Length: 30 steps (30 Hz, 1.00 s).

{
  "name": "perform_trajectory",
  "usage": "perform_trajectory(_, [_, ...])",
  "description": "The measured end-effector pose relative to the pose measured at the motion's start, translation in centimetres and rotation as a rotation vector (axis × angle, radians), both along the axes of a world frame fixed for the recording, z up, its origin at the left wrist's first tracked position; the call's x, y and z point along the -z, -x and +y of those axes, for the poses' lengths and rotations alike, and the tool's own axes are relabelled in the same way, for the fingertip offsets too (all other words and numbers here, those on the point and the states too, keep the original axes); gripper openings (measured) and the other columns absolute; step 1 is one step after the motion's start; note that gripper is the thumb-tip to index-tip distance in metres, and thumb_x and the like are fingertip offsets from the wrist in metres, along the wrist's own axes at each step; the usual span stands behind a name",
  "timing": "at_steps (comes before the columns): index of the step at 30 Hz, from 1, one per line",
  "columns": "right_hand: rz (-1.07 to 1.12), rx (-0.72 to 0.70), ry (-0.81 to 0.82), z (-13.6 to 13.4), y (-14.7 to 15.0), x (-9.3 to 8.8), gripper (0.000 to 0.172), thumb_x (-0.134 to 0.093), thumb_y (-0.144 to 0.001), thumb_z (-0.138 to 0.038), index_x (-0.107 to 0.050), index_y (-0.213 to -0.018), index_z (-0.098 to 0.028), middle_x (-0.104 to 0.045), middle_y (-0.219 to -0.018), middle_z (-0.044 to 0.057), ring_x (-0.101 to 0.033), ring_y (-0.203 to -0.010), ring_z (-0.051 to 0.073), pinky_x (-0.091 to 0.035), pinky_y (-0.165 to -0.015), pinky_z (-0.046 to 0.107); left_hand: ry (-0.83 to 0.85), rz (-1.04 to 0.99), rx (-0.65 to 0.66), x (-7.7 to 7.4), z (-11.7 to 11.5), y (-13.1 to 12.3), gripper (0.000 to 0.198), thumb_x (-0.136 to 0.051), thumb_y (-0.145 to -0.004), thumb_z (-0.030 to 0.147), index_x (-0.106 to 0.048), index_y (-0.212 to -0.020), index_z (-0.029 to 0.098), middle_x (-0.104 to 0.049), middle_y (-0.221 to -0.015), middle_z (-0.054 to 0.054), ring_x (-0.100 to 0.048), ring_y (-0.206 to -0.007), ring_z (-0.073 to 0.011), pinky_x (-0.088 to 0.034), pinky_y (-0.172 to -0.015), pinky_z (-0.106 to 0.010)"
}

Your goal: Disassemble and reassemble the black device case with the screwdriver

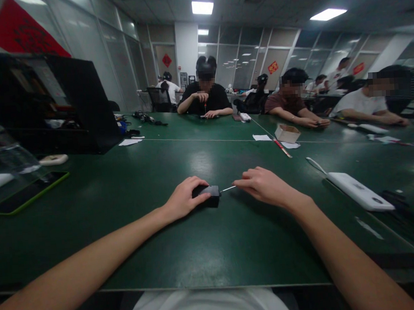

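A small black box-shaped device (213, 194) lies on the green table in front of me. My left hand (185, 197) is wrapped round its left end, thumb along the near side and fingers over the top. From the right, my right hand (260, 184) grips what looks like a screwdriver (228, 188); only its thin bright shaft shows, and its handle is hidden in my closed fingers. The shaft's tip meets the right end face of the device, or lies very close to it. Whether it sits in a hole there I cannot tell.
A white power bank (359, 191) with a strap lies to the right. On the left are a green-edged phone (31, 192), a clear bottle (10, 147) and a black open-fronted case (100, 105). Further off stands a small box (287, 133). Several people sit across the table (185, 262).
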State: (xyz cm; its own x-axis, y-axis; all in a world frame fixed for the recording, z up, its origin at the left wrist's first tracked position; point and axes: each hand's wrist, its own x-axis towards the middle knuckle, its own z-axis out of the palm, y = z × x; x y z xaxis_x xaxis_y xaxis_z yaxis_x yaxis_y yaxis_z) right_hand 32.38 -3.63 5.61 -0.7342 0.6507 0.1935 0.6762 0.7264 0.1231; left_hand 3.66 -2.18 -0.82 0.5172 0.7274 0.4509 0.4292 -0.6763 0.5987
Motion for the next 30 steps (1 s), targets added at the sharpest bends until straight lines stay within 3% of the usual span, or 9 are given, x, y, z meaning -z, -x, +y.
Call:
perform_trajectory(6, [0.03, 0.005, 0.015, -0.2, 0.8, 0.8, 0.028, -0.046, -0.099, -0.024, -0.07, -0.113, -0.024, -0.065, -0.087, 0.009, -0.057, -0.077, 0.02, -0.034, -0.069, 0.03, -0.001, 0.006, -0.002, 0.0, -0.2, -0.1, 0.032, -0.059, -0.088, 0.045, -0.064, -0.11, 0.022, -0.066, -0.106, -0.009, -0.059, -0.1, -0.0258, -0.045, -0.089, -0.04])
perform_trajectory(18, [0.217, -0.065, 0.25, -0.7, 3.6, 2.6, 0.026, -0.053, -0.098, -0.031, -0.064, -0.117, -0.018, -0.072, -0.101, 0.007, -0.067, -0.086, 0.018, -0.048, -0.076, 0.026, 0.025, -0.109, 0.016, -0.2, -0.4, -0.2, 0.028, -0.06, -0.088, 0.041, -0.063, -0.108, 0.022, -0.065, -0.106, -0.008, -0.06, -0.1, -0.0248, -0.045, -0.088, -0.036])
perform_trajectory(24, [0.166, -0.017, 0.154, 0.0, 2.4, 2.4, 0.028, -0.054, -0.096, -0.021, -0.064, -0.121, -0.016, -0.069, -0.104, 0.012, -0.065, -0.091, 0.021, -0.048, -0.079, 0.029, 0.024, -0.124, 0.037, -0.4, -0.7, -0.2, 0.028, -0.061, -0.088, 0.04, -0.063, -0.108, 0.021, -0.065, -0.106, -0.008, -0.06, -0.1, -0.0243, -0.045, -0.089, -0.036])
perform_trajectory(30, [0.078, 0.07, -0.003, -0.6, 2.3, 2.0, 0.032, -0.051, -0.098, -0.026, -0.061, -0.128, -0.019, -0.071, -0.095, 0.01, -0.066, -0.081, 0.022, -0.043, -0.065, 0.028, 0.051, -0.095, 0.111, -0.6, -0.4, 0.2, 0.039, -0.069, -0.081, 0.041, -0.065, -0.114, 0.022, -0.066, -0.111, -0.009, -0.061, -0.102, -0.0247, -0.046, -0.091, -0.036])
